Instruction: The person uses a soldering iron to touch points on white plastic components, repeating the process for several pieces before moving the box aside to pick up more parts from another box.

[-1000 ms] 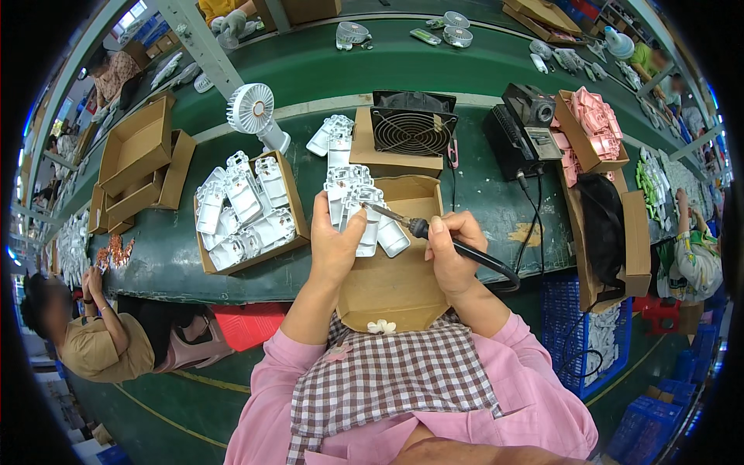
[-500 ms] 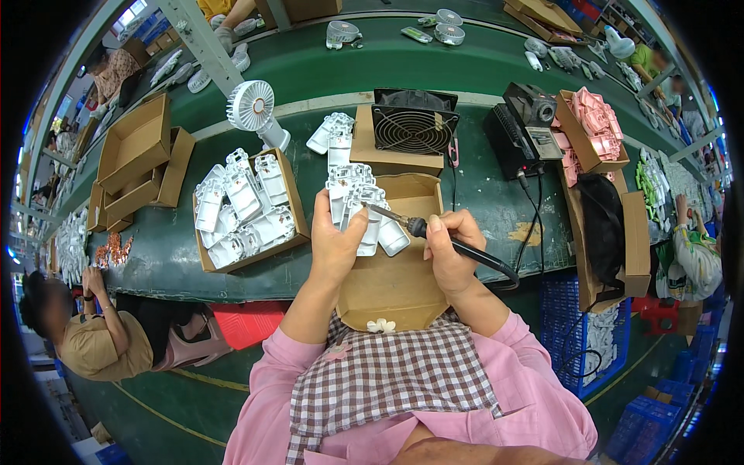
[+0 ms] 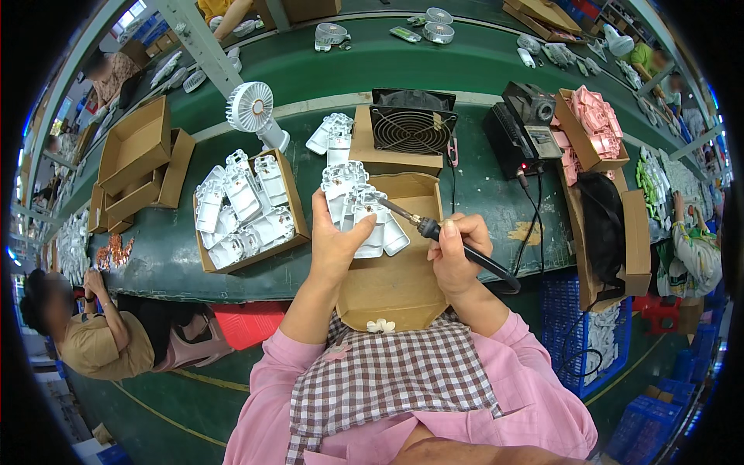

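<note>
My left hand [image 3: 333, 242] is closed on a white plastic housing [image 3: 363, 203], thumb along its near side, above an open cardboard box [image 3: 395, 291]. More white housings [image 3: 393, 235] lie beside and below it in the box; where one ends and another begins is hard to tell. My right hand [image 3: 459, 252] grips a soldering iron [image 3: 428, 227] by its black handle. The iron's metal tip slants up and left to the top of the held housing. Whether it touches is too small to make out.
Left stands a box of white housings [image 3: 244, 205] and a small white fan [image 3: 252, 108]. Ahead is a black square fan [image 3: 412, 128]; right, a black soldering station [image 3: 519, 139], its cord hanging near my right hand, and pink parts [image 3: 593, 124]. A green conveyor [image 3: 372, 58] runs behind.
My right hand has shifted slightly right and down with the soldering iron. My left thumb and the housing have moved a little. On the conveyor, the fan parts have slid left.
</note>
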A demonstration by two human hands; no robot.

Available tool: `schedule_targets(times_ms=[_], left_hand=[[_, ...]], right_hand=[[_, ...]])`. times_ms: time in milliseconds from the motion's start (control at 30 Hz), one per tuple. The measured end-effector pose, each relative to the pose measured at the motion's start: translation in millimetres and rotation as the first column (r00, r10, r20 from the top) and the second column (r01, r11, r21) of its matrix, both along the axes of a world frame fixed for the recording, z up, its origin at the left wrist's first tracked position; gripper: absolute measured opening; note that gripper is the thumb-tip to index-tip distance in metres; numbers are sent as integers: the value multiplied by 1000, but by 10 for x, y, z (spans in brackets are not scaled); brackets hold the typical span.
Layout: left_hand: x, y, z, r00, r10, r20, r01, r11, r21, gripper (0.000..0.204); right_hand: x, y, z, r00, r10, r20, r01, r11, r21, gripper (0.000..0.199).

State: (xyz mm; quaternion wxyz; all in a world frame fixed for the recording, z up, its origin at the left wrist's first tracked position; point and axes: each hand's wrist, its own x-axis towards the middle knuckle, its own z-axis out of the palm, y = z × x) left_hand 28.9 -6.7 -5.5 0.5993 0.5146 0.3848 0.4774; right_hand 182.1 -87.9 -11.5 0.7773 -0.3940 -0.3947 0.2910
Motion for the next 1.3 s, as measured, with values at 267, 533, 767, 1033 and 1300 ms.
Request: schedule_targets(times_ms=[267, 533, 767, 1033, 1300], left_hand=[[-31, 46, -89, 984, -2, 180, 15, 997, -71, 38], [2, 12, -31, 992, 41, 117, -34, 997, -64, 34], [3, -2, -10, 993, 50, 106, -44, 997, -58, 31], [4, -1, -23, 993, 49, 105, -43, 998, -56, 30], [-1, 0, -10, 994, 46, 102, -41, 998, -52, 30]], right_hand=[[1, 12, 10, 995, -5, 103, 9, 999, -39, 14], [-16, 66, -9, 985, 10, 172, 11, 993, -119, 17], [-22, 68, -12, 979, 6, 205, 23, 990, -139, 18], [-22, 72, -41, 979, 3, 203, 27, 989, -143, 18], [-24, 67, -13, 977, 14, 211, 20, 987, -159, 18]])
